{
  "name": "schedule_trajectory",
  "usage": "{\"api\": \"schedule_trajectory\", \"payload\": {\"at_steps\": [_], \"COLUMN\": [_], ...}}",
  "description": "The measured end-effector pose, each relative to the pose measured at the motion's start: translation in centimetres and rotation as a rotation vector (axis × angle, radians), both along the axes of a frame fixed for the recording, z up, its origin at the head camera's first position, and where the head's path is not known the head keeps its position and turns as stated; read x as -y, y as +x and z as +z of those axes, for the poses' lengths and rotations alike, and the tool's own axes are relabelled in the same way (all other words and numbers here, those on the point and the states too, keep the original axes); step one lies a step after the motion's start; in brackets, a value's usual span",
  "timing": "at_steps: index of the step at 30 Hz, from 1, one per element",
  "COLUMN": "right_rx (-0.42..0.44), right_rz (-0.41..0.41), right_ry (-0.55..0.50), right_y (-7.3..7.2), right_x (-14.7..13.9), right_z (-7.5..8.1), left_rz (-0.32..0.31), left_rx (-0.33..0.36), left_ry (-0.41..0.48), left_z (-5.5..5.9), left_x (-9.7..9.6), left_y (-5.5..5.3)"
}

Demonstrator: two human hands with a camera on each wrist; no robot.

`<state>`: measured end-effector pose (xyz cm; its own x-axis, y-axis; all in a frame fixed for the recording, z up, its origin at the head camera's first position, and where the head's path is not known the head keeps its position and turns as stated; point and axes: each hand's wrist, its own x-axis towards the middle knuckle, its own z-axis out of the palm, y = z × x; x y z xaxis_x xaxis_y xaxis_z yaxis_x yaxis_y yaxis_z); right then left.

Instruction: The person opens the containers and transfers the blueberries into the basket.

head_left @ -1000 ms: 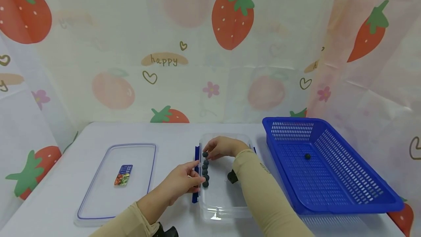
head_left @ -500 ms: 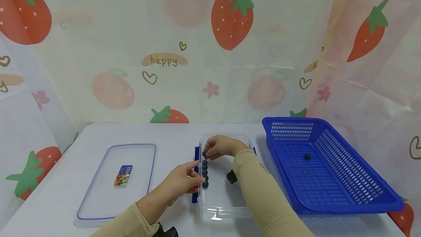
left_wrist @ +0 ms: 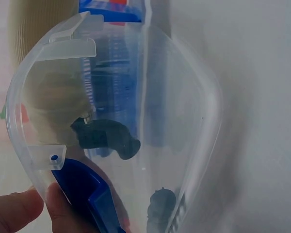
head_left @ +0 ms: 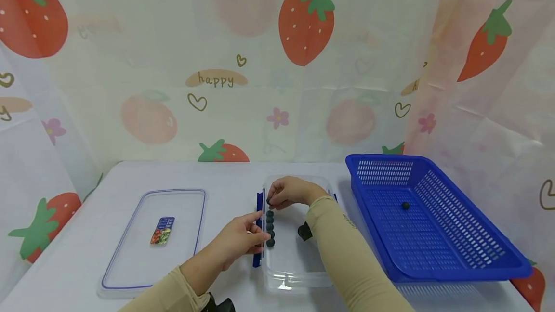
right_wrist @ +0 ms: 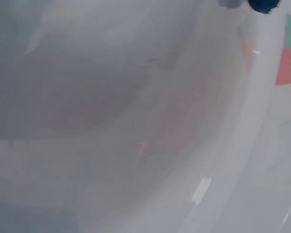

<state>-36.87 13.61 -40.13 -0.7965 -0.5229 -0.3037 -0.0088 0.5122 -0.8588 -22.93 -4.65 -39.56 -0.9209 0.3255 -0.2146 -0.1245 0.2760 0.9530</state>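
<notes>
A clear plastic box (head_left: 299, 279) stands on the white table, and several blueberries (head_left: 270, 227) line up inside along its left wall. At the far end of that row my right hand (head_left: 295, 192) pinches one blueberry (head_left: 268, 201), mostly hidden by the fingertips. My left hand (head_left: 243, 237) grips the box's left rim, with the thumb over the edge beside the near blueberries. In the left wrist view, the thumb (left_wrist: 14, 211) and a finger hold the rim near a blue latch (left_wrist: 89, 194). The right wrist view shows a dark blueberry (right_wrist: 263, 4) at its top edge.
On the right is a blue slotted basket (head_left: 459, 273) with one blueberry (head_left: 405, 205) in it. To the left lies the clear lid (head_left: 125, 259) with a blue seal and a printed label (head_left: 162, 230). A strawberry-print curtain (head_left: 243, 28) hangs behind the table.
My right hand has drawn the far blueberry slightly up and left, away from the row. The left hand has kept its place on the rim.
</notes>
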Motion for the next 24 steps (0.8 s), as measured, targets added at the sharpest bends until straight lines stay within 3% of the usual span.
{"api": "schedule_trajectory", "payload": {"at_steps": [10, 16, 24], "right_rx": [-0.018, -0.077, -0.162], "right_rz": [-0.007, 0.001, 0.013], "right_ry": [-0.162, -0.252, -0.272], "right_y": [-0.2, 0.0, 0.4], "right_x": [-1.5, -2.8, -5.7], "right_z": [2.7, 4.8, 8.2], "left_rz": [0.004, 0.012, 0.004], "left_rx": [0.004, 0.010, 0.005], "left_ry": [-0.012, -0.011, -0.003], "left_z": [0.1, 0.1, -0.1], "left_x": [-0.1, -0.1, -0.1], "left_y": [0.0, 0.0, 0.0]}}
